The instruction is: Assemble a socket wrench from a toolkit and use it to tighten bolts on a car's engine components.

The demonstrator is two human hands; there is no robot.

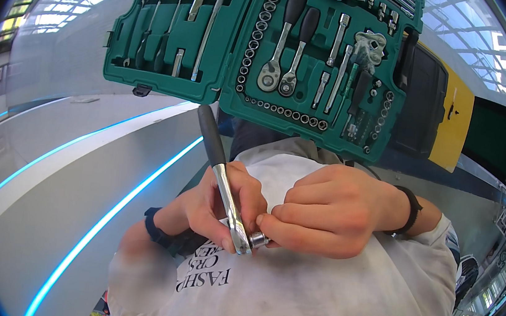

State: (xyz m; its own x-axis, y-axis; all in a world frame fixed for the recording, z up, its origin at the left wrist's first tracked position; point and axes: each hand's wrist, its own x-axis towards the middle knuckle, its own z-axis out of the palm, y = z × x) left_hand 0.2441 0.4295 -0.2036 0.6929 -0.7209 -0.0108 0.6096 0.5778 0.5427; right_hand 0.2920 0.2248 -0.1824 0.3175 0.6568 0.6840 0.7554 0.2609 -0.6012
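Note:
My left hand is closed around the chrome neck of a ratchet wrench, whose black handle points up and away at a slant and whose head is low, near my shirt. At the head, my right hand pinches a short chrome socket piece against the drive; whether it is fully seated I cannot tell. Beyond my hands an open green tool case holds rows of sockets, hex keys, bars, screwdrivers and two more ratchets in their moulded slots.
A light grey stepped ledge with glowing blue strips runs along the left. At the right stand a yellow panel, a dark case and a dark screen-like panel. Windowed roofing shows at the upper corners.

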